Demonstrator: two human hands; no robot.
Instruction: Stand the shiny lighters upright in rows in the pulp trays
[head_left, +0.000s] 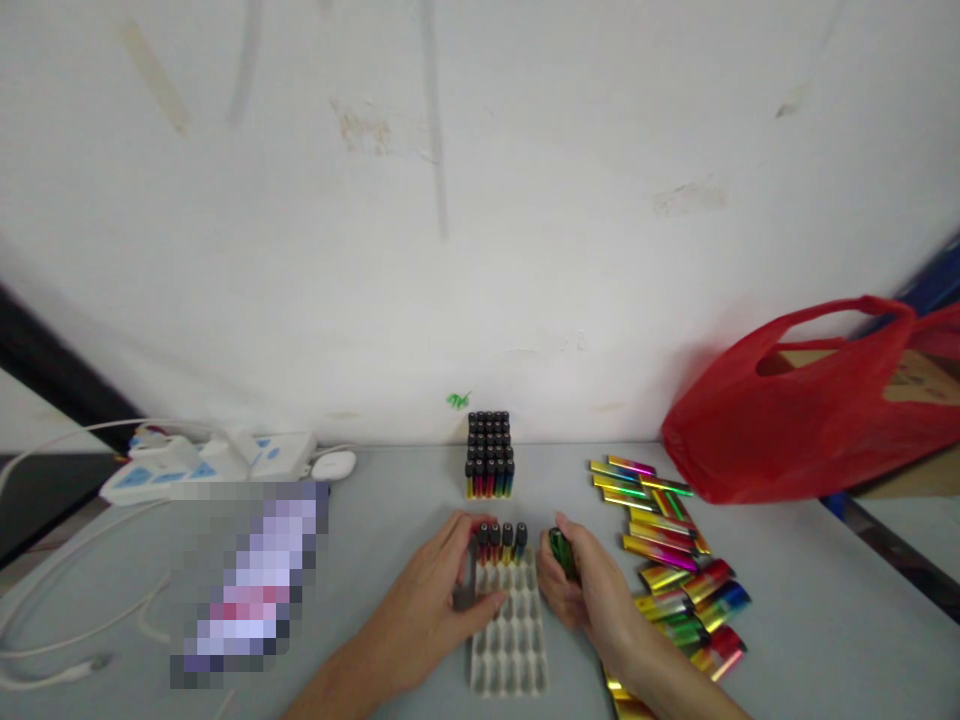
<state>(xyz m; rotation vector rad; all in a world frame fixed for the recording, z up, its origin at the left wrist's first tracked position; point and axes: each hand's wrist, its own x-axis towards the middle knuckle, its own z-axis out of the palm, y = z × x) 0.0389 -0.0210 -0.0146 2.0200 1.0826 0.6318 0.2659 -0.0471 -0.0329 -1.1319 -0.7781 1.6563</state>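
Note:
A pale tray (pixel 510 660) with rows of small hollows lies in front of me. Several slim black-topped tubes (pixel 508 540), shiny and coloured below, stand upright along its far end. At the tray's left edge is my left hand (pixel 435 590), thumb and fingers apart; the thumb reaches over the hollows and the fingertips are beside the leftmost tube. To the right of the tray, my right hand (pixel 581 590) is closed round a shiny green metallic sleeve (pixel 559 552); whether anything is inside it is hidden. Behind the tray a block of similar black-topped tubes (pixel 490 455) stands upright in rows.
Shiny coloured metallic sleeves (pixel 660 545) lie scattered at the right, some under my right forearm. A red plastic bag (pixel 772 430) holding cardboard stands beyond them. At the left are a white power strip (pixel 277 455), cables and a pixelated object (pixel 255 580). A wall (pixel 525 250) closes the back.

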